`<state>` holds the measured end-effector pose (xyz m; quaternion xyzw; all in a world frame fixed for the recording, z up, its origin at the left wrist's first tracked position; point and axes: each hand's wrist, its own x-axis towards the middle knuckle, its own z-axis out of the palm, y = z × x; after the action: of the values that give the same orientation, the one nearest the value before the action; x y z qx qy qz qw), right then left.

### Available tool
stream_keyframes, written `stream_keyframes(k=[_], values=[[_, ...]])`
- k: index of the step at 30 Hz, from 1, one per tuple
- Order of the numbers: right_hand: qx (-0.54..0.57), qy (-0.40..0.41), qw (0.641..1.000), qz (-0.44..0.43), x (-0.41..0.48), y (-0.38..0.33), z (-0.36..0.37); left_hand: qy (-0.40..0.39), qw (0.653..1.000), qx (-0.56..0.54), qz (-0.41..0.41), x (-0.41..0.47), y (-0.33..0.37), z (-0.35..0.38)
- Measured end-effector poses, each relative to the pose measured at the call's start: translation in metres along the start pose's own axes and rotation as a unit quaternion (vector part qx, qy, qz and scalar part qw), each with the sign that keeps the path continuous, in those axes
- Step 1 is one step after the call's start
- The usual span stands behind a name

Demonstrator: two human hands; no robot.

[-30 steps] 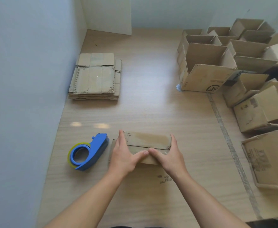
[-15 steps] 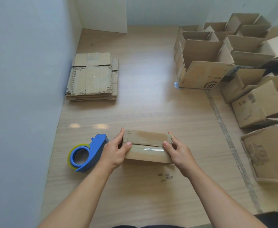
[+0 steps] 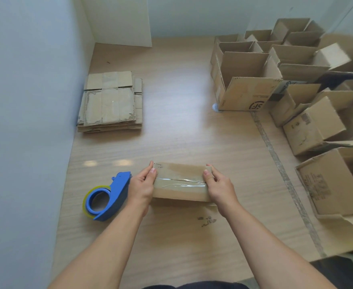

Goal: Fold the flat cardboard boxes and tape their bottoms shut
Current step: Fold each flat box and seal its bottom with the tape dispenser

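Gripping the small box (image 3: 180,182) (taped seam up) endwise, both hands hold its long axis left-right.

Left hand (image 3: 142,188) and right hand (image 3: 219,188) bare, as are both forearms (image 3: 108,247) up to the frame edge. Thumbnails (image 3: 153,170) short, plain. Dark garment (image 3: 192,286) shows as a narrow strip at the bottom edge, between the arms.

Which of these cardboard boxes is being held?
The small box gripped by the left hand and right hand, clear tape along its top seam; the other boxes sit untouched at right.
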<state>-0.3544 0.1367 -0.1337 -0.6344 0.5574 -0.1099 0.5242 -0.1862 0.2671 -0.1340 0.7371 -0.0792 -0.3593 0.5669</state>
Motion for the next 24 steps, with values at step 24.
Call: stream_keyframes(k=[24], values=[[0.345,-0.037,0.929,0.130,-0.018,-0.017,-0.042,-0.184,0.978,-0.015,0.100,-0.022,0.040,-0.010]])
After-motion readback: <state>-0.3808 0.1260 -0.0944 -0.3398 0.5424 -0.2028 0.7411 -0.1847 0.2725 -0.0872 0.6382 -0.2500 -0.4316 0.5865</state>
